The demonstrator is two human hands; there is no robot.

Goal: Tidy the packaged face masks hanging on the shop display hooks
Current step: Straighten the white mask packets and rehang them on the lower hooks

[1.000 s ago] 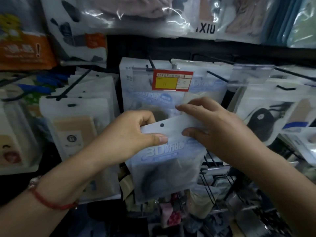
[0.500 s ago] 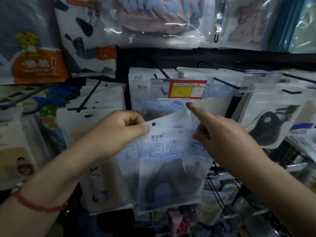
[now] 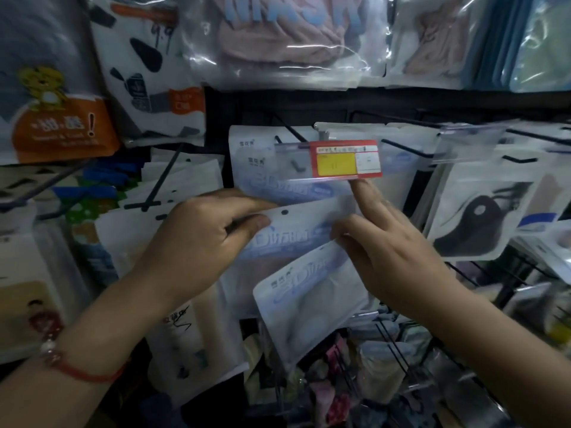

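Note:
A white-and-blue mask packet with a punched hole at its top is held level in front of the display. My left hand grips its upper left edge. A second, matching packet hangs tilted below it, its top right corner pinched under the thumb of my right hand. That hand's index finger points up and touches the underside of the red-and-yellow price tag. Behind the tag, more of the same packets hang on a black hook.
Other hooks carry white packets at the left and black-mask packets at the right. Large bags of pink masks hang overhead. A wire rack with mixed goods sits below right.
My right index finger rose to the price tag. A second packet now hangs tilted under my right thumb. The left hand keeps its grip, with the packet lifted nearer the hook.

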